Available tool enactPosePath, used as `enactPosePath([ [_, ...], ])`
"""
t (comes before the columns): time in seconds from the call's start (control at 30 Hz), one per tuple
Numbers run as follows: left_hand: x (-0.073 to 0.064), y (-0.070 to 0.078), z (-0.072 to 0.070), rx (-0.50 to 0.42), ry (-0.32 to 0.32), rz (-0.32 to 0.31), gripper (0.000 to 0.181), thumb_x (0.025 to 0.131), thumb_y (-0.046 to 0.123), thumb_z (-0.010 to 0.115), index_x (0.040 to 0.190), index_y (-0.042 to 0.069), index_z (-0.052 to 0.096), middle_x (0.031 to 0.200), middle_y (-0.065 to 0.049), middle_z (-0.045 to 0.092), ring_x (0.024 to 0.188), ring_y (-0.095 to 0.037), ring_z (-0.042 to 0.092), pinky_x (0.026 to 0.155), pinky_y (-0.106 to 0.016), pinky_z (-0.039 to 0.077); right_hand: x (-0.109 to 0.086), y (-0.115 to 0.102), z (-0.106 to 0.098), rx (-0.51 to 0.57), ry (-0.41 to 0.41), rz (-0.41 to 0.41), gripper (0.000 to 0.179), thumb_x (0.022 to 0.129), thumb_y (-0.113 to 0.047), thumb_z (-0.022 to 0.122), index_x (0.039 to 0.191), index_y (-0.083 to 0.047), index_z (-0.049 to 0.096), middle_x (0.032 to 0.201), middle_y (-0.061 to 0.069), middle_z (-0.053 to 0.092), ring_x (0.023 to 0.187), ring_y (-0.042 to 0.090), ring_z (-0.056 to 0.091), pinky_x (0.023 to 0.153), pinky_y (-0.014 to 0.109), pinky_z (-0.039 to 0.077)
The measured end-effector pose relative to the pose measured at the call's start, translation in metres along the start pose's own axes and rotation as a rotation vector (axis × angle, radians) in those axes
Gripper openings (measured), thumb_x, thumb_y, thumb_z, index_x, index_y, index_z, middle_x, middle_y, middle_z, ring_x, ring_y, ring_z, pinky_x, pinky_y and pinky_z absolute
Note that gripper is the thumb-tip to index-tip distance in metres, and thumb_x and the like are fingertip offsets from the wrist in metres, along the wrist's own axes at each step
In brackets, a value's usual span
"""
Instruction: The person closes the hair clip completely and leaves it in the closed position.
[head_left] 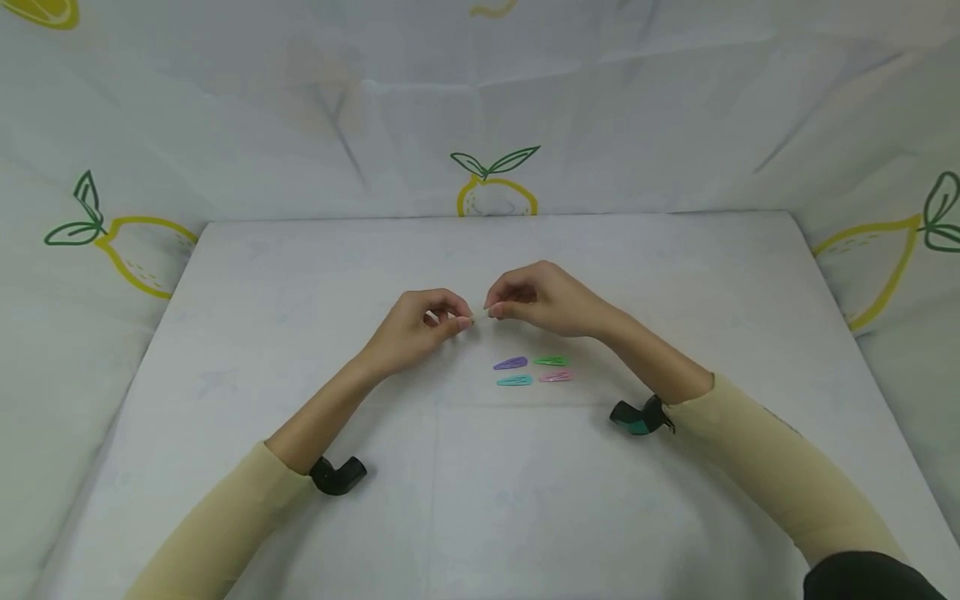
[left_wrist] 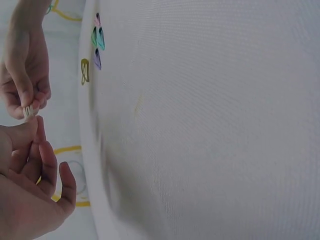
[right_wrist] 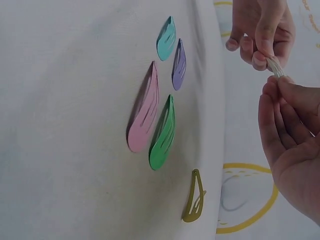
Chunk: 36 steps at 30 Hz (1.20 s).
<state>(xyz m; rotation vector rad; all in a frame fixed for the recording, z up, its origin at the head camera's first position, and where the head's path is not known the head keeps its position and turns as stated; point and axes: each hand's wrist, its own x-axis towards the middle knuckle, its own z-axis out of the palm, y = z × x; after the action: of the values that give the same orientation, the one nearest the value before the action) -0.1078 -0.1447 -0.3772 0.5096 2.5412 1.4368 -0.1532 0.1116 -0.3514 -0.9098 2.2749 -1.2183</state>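
In the head view my left hand and right hand meet above the table. Between them is a small whitish piece, which looks like a pale snap hair clip; each hand pinches one end with thumb and fingertips, covering much of it. Just nearer to me lie a purple hair clip, a green one, a turquoise one and a pink one. An olive-yellow hair clip, its tongue sprung out, shows only in the wrist views.
A white cloth covers the table. White fabric with lemon prints stands behind the far edge and along both sides. A black curved device is worn at the left wrist and another at the right wrist.
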Motion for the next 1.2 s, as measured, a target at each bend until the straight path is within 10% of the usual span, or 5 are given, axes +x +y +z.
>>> enactPosePath([
  [1.2, -0.002, -0.001, 0.014, -0.029, -0.012, 0.019, 0.008, 0.096, 0.012, 0.079, 0.103, 0.012, 0.077, 0.098, -0.002, 0.077, 0.083, -0.018, 0.059, 0.086, -0.034, 0.055, -0.024, 0.006, 0.002, 0.007, 0.024, 0.013, 0.019, 0.097, -0.003, 0.078, 0.116, -0.005, 0.078, 0.104, 0.005, 0.08, 0.095, 0.019, 0.073, 0.093, 0.025, 0.061],
])
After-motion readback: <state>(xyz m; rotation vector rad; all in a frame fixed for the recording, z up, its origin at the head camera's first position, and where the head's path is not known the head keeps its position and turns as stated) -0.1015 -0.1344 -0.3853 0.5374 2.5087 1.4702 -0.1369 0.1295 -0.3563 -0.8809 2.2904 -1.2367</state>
